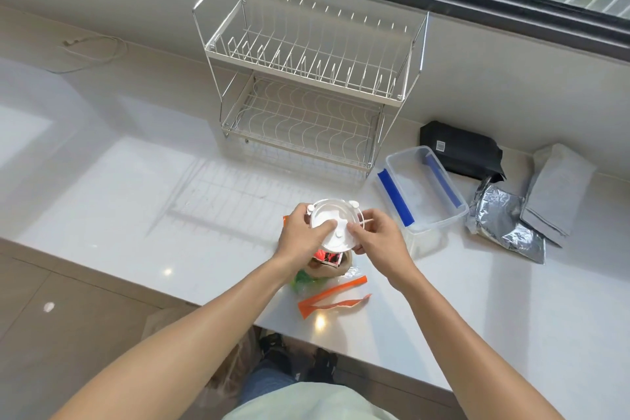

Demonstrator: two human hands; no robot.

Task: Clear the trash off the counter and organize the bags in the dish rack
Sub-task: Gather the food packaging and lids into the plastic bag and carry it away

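Note:
Both hands hold a round white plastic lid (329, 220) just above the counter's front part. My left hand (303, 232) grips its left edge with the thumb on top; my right hand (376, 235) pinches its right edge. Beneath the lid lies a pile of trash (325, 266): a red wrapper, brown paper, green plastic, and a clear bag with orange strips (332, 298). The two-tier white wire dish rack (306, 78) stands at the back with nothing in it. A black bag (463, 152), a crumpled silver foil bag (504, 222) and a grey bag (559, 187) lie to the right.
A clear plastic container with blue clips (422, 187) sits between the trash and the bags. A white cable (88, 51) lies at the back left by the wall. A window runs along the back. A plastic bag (235, 361) hangs below the white counter (136, 187) edge near my legs.

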